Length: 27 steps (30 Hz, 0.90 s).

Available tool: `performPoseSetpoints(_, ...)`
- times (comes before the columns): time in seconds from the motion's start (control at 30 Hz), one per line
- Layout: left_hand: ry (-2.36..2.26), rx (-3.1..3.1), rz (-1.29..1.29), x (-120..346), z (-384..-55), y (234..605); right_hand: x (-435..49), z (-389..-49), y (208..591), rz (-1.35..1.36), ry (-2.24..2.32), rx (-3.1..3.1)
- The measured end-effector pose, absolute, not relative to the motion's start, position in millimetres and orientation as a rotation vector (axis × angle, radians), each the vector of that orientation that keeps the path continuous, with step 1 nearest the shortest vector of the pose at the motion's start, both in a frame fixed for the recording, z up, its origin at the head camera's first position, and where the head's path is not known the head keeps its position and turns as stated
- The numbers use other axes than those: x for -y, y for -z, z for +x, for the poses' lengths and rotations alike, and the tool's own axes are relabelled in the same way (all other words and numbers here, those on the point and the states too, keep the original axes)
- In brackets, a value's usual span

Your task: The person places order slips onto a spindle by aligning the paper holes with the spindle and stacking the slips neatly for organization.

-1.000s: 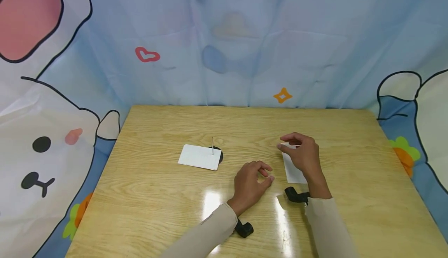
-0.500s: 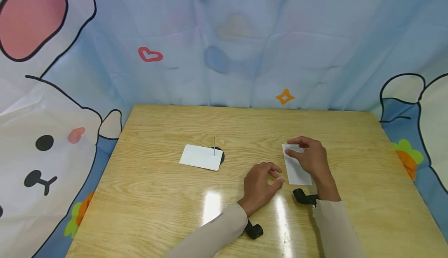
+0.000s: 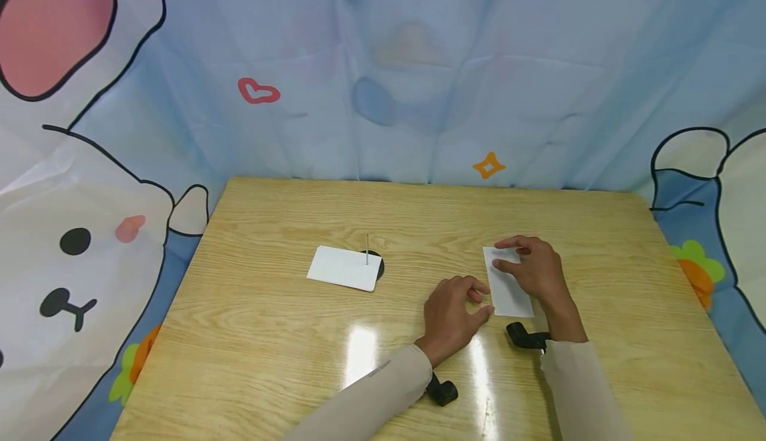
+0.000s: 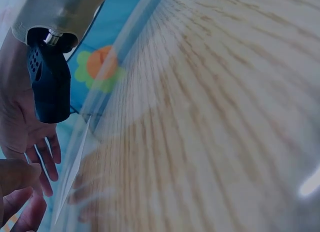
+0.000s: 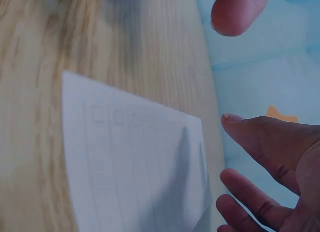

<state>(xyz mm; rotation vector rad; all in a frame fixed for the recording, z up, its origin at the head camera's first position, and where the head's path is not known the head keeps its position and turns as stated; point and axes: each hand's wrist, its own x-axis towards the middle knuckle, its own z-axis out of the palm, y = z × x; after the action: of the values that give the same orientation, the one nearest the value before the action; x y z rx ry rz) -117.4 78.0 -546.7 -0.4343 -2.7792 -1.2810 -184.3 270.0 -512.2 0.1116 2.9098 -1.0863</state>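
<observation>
A sheet of white lined paper (image 3: 509, 291) with faint printed boxes lies on the wooden table; the right wrist view shows it close (image 5: 130, 162). My right hand (image 3: 534, 271) is over its upper right part, thumb and fingers curved apart with nothing between them. Close to the sheet's lower left side is my left hand (image 3: 451, 314), its thumb and fingers also spread and holding nothing. Further left, a few white paper slips (image 3: 341, 267) sit on a bill spike (image 3: 368, 248), its thin upright rod passing through them near one end.
A black round base (image 3: 380, 269) shows from under the spiked slips. Black wrist cameras (image 3: 526, 336) stick out under both wrists, low over the table (image 3: 251, 334). A printed blue curtain (image 3: 407, 68) hangs behind the table's far edge.
Both hands have shifted right: the right fingertips from the sheet's upper left corner to further across it, the left hand nearer to its lower left side. The spiked slips stay put.
</observation>
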Motion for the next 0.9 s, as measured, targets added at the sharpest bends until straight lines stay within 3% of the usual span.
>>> performPoseSetpoints(0.9, 1.199, 2.843, -0.435, -95.4, -122.2, 551.4, -274.4, -186.5, 524.2, 0.010, 1.008, -3.052)
